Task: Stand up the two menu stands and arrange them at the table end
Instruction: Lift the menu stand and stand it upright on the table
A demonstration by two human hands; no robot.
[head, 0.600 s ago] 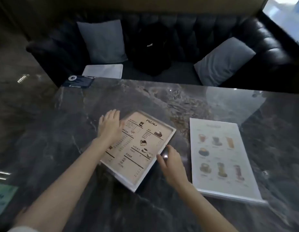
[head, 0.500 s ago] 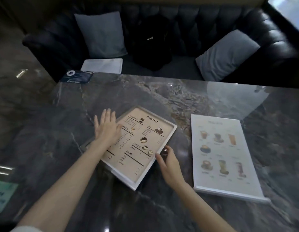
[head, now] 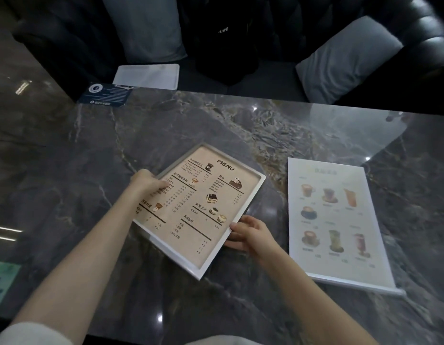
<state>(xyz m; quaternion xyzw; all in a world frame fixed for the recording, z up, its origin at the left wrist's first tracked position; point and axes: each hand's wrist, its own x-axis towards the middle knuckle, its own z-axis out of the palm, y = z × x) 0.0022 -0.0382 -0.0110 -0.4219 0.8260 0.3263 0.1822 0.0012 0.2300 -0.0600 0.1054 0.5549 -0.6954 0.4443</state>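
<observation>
A dark marble counter (head: 79, 150) fills the frame. At centre, both hands grip the beige menu stand (head: 201, 207): left hand (head: 147, 184) and right hand (head: 248, 232), fingers closed on opposite edges. The white menu stand (head: 335, 220) lies flat at right.

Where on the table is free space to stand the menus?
The marble table is bare left of the left hand, and along the far edge between the blue card and the right end. The middle is crowded: the beige menu lies beside the white drinks menu.
</observation>
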